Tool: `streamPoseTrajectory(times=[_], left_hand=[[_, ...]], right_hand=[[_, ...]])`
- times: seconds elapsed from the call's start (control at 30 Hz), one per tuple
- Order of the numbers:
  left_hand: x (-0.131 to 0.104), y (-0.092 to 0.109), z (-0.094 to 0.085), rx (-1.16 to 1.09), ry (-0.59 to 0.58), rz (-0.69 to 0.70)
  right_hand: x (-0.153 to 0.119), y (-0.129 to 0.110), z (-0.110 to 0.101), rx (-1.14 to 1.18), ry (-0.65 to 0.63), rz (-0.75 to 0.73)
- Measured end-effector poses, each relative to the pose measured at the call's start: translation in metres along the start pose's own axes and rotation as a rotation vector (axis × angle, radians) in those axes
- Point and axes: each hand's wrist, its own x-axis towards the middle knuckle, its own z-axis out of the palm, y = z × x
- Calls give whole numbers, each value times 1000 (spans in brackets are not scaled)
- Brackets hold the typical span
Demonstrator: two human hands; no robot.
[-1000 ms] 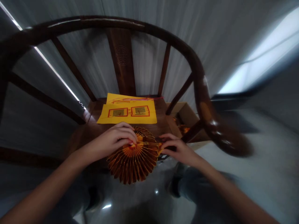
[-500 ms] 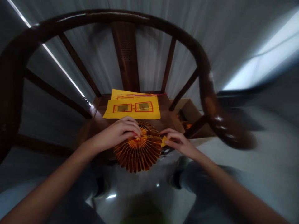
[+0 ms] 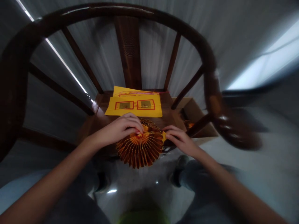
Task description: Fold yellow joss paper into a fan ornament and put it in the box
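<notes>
In the head view, pinched the orange-and-gold pleated rosette [image 3: 140, 152] at its centre with the left hand [image 3: 127, 127], with fingers bent and tips gathered over a small red spot. Pinched a small yellow piece [image 3: 164, 137] between the thumb and fingers of the right hand [image 3: 181, 140], just at the right edge of the rosette. Had the rosette between the two hands, with its pleats fanned out all around, over the front of the wooden seat [image 3: 98, 121] and partly over the grey floor [image 3: 126, 199]. Could not tell whether it touched the seat.

Showed two yellow sheets [image 3: 112, 109] lying on the seat behind the rosette, one partly over the other, with two red-framed squares printed on the front one. Showed pink and red strands [image 3: 144, 92] across the rear sheet, reaching past its right edge. Framed all this with the curved dark rail [image 3: 112, 9] and the carved back panel [image 3: 132, 68] of the chair. Showed an open cardboard box [image 3: 196, 113] just beside the seat on the right, with orange pieces [image 3: 190, 125] inside, too dim to make out fully.
</notes>
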Motion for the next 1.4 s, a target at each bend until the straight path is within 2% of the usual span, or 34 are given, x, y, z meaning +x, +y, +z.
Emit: streamPoseTrajectory(times=[0.1,0.33,0.47,0.57,0.7,0.83,1.0,1.4], left_hand=[[0,0,0,16,4,0],[-1,2,0,47,7,-9],[-3,1,1,43,20,-14],[-3,0,2,48,22,-7],[-3,-1,2,58,2,-18],[-2,-1,2,46,6,-23],[-1,-1,2,30,-10,-37],[-3,-1,2,3,-28,-57]], right_hand=[[3,-2,2,-15,15,-16],[6,-1,11,-43,163,-22],[6,-2,10,-89,98,-60],[4,-10,4,-155,-9,-124],[-1,-23,0,-328,-121,-215],[-4,-29,4,-546,-30,-316],[-7,-34,11,-638,74,-443],[-5,-47,9,-503,-21,-484]])
